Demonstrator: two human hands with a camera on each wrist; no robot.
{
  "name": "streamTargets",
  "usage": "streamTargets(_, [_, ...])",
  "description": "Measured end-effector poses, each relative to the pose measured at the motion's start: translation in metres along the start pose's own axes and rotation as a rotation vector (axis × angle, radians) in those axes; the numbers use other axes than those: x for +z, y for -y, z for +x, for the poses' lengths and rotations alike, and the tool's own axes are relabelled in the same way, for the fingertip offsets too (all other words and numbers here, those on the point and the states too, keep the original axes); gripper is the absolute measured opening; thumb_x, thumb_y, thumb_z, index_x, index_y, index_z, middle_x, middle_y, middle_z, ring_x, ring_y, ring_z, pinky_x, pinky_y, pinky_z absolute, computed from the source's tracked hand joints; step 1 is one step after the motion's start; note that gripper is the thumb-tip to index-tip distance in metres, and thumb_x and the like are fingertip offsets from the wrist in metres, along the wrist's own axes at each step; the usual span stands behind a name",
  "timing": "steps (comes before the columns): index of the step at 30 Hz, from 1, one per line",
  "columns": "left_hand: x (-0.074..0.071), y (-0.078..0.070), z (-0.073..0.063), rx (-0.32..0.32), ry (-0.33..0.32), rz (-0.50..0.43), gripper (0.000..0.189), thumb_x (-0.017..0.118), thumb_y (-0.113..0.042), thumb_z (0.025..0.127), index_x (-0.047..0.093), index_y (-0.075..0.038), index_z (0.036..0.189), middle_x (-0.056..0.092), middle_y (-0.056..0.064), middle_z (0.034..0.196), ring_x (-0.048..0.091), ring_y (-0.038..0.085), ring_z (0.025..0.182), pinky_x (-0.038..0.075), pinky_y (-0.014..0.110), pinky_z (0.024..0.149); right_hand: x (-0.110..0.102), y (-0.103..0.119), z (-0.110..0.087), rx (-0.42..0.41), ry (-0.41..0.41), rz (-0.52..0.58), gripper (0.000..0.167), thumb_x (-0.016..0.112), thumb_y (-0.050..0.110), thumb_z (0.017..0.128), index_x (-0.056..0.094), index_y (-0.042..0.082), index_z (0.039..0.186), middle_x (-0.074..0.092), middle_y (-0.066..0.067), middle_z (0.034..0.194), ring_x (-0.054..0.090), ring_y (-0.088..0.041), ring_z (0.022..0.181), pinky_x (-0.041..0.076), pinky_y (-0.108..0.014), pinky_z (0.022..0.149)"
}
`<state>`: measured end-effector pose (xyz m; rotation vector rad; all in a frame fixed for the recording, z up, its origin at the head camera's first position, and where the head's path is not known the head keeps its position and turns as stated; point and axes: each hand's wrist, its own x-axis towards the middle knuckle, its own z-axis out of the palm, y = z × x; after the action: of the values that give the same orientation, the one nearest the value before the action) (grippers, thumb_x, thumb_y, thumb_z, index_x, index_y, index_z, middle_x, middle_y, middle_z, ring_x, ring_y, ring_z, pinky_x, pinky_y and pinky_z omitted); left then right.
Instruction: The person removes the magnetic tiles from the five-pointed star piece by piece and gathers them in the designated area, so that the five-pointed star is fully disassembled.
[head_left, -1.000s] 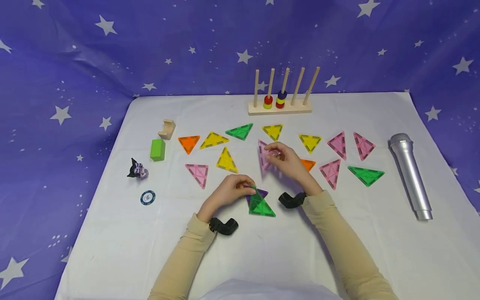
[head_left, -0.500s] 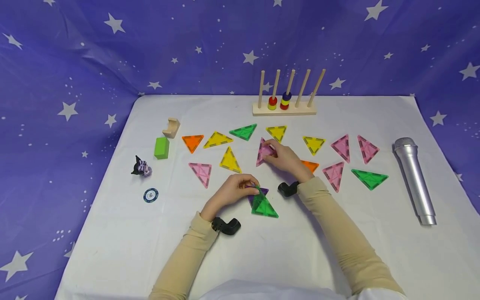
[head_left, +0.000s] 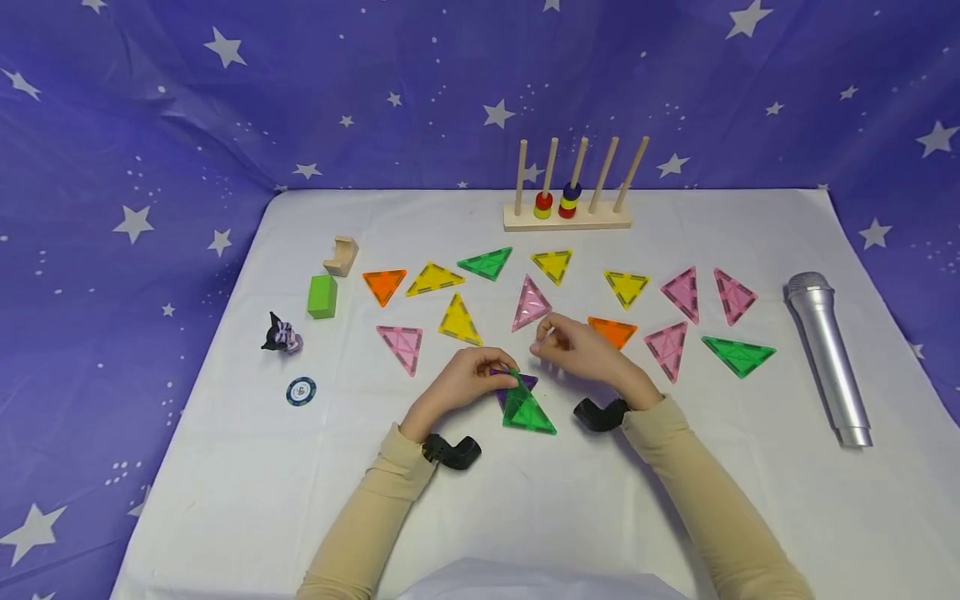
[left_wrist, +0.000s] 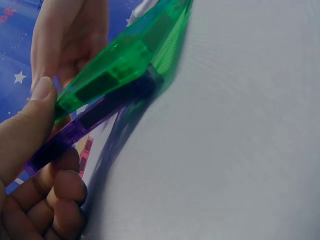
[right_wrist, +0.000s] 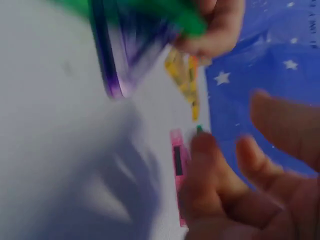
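Note:
My left hand [head_left: 474, 379] pinches a translucent green triangular magnetic tile [left_wrist: 117, 65] together with a purple triangular magnetic tile [left_wrist: 95, 117] beneath it. In the left wrist view the thumb lies on top and the fingers curl below. To the right of these tiles, my right hand [head_left: 579, 346] hovers with loosely bent fingers and nothing between them. A pink triangular tile [head_left: 531, 304] lies on the table just beyond the right fingertips. Partly behind the right hand lies an orange triangular tile [head_left: 613, 332].
Several pink, yellow, green and orange tiles lie spread across the white table [head_left: 225, 483]. A wooden peg stand [head_left: 567, 218] with rings stands at the back, a silver microphone [head_left: 831, 367] at right. Leftward are a green block [head_left: 322, 297], wooden piece [head_left: 342, 256], small figurine [head_left: 282, 334] and round chip [head_left: 302, 391].
My right hand has set down and let go of the pink tile, then drawn back toward the left hand. The left hand keeps its pinch on the green and purple tiles.

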<state>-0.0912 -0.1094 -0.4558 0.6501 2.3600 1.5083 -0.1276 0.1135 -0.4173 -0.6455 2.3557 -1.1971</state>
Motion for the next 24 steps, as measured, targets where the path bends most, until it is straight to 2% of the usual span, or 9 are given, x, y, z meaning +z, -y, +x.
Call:
streamTargets(4, [0.000, 0.001, 0.000, 0.005, 0.001, -0.008, 0.012, 0.067, -0.025, 0.083, 0.068, -0.016, 0.091, 0.055, -0.004, 0.068, 0.040, 0.009, 0.053, 0.035, 0.022, 0.051, 0.010, 0.003, -0.028, -0.094, 0.111, -0.010, 0.017, 0.061, 0.027, 0.088, 0.053, 0.013, 0.094, 0.061, 0.001, 0.078, 0.052, -0.013, 0.066, 0.041, -0.027, 0.057])
streamTargets(8, [0.001, 0.000, 0.000, 0.006, -0.008, 0.005, 0.011, 0.067, -0.022, 0.083, 0.068, -0.014, 0.091, 0.054, -0.004, 0.068, 0.040, 0.010, 0.054, 0.034, 0.022, 0.051, 0.025, 0.007, -0.045, -0.138, 0.175, -0.069, 0.021, 0.064, 0.027, 0.085, 0.053, 0.014, 0.098, 0.057, 0.007, 0.083, 0.053, -0.010, 0.073, 0.044, -0.027, 0.065])
streamTargets(11, [0.000, -0.006, -0.001, -0.011, -0.015, 0.017, 0.012, 0.067, -0.020, 0.083, 0.068, -0.011, 0.091, 0.055, -0.003, 0.069, 0.040, 0.010, 0.055, 0.034, 0.021, 0.052, 0.035, 0.007, -0.049, -0.159, 0.176, -0.093, 0.024, 0.068, 0.023, 0.083, 0.053, 0.013, 0.099, 0.053, 0.004, 0.082, 0.050, -0.012, 0.075, 0.043, -0.027, 0.066])
streamTargets(13, [-0.002, -0.016, -0.003, -0.020, -0.008, 0.013, 0.014, 0.067, -0.016, 0.083, 0.068, -0.007, 0.093, 0.056, 0.000, 0.071, 0.041, 0.012, 0.056, 0.034, 0.021, 0.052, 0.041, 0.005, -0.049, -0.163, 0.161, -0.091, 0.024, 0.069, 0.021, 0.082, 0.054, 0.013, 0.098, 0.050, 0.002, 0.080, 0.048, -0.014, 0.074, 0.041, -0.026, 0.064])
streamTargets(18, [-0.013, -0.034, -0.011, -0.022, 0.089, -0.036, 0.023, 0.066, -0.006, 0.082, 0.064, 0.004, 0.103, 0.059, 0.009, 0.077, 0.043, 0.015, 0.057, 0.038, 0.021, 0.054, 0.049, -0.001, -0.050, -0.152, 0.120, -0.034, 0.017, 0.067, 0.016, 0.083, 0.056, 0.015, 0.096, 0.048, 0.004, 0.074, 0.046, -0.013, 0.067, 0.038, -0.024, 0.058])
streamTargets(21, [-0.015, -0.026, -0.012, -0.020, 0.140, -0.083, 0.025, 0.065, -0.002, 0.082, 0.062, 0.003, 0.106, 0.061, 0.009, 0.082, 0.050, 0.013, 0.065, 0.043, 0.023, 0.061, 0.048, -0.004, -0.052, -0.135, 0.112, 0.023, 0.015, 0.066, 0.016, 0.084, 0.059, 0.019, 0.095, 0.050, 0.006, 0.071, 0.046, -0.011, 0.063, 0.038, -0.024, 0.055])
streamTargets(24, [-0.014, -0.012, -0.011, -0.007, 0.154, -0.124, 0.018, 0.065, -0.002, 0.082, 0.062, -0.001, 0.100, 0.061, 0.007, 0.086, 0.053, 0.013, 0.073, 0.045, 0.026, 0.068, 0.046, -0.007, -0.053, -0.133, 0.115, 0.072, 0.013, 0.066, 0.019, 0.084, 0.060, 0.021, 0.096, 0.051, 0.005, 0.071, 0.046, -0.011, 0.062, 0.037, -0.024, 0.054])
